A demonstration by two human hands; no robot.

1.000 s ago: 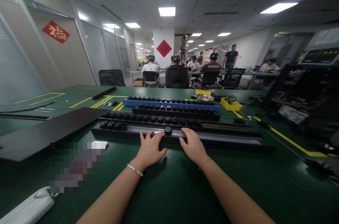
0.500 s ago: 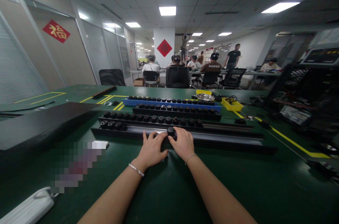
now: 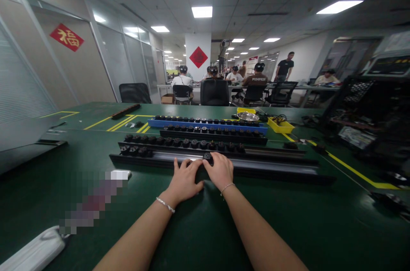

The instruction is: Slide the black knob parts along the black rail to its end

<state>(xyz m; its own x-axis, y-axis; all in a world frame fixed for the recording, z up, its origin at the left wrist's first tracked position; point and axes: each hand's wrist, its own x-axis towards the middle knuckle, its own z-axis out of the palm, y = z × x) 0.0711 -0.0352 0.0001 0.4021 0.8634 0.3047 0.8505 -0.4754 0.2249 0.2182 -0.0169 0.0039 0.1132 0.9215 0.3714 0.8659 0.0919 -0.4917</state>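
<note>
Black module (image 3: 208, 158), right hand (image 3: 219, 172) half-curled against it, left hand (image 3: 184, 179) perhaps touching

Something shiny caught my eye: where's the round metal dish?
In the head view, right of centre: the metal dish sits behind the blue rail, left of the nearer yellow tray.

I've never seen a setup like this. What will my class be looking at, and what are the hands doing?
There is no machine here: a person's bare hands, seen from a camera worn on their head. On the green table lie long rails, including a blue rail, with rows of black parts; farther back are a metal bowl and a yellow bin. The right hand holds a small black block between thumb and fingers at the nearest rail. The left hand reaches that rail too, close to the block; whether it touches it is unclear.
</note>
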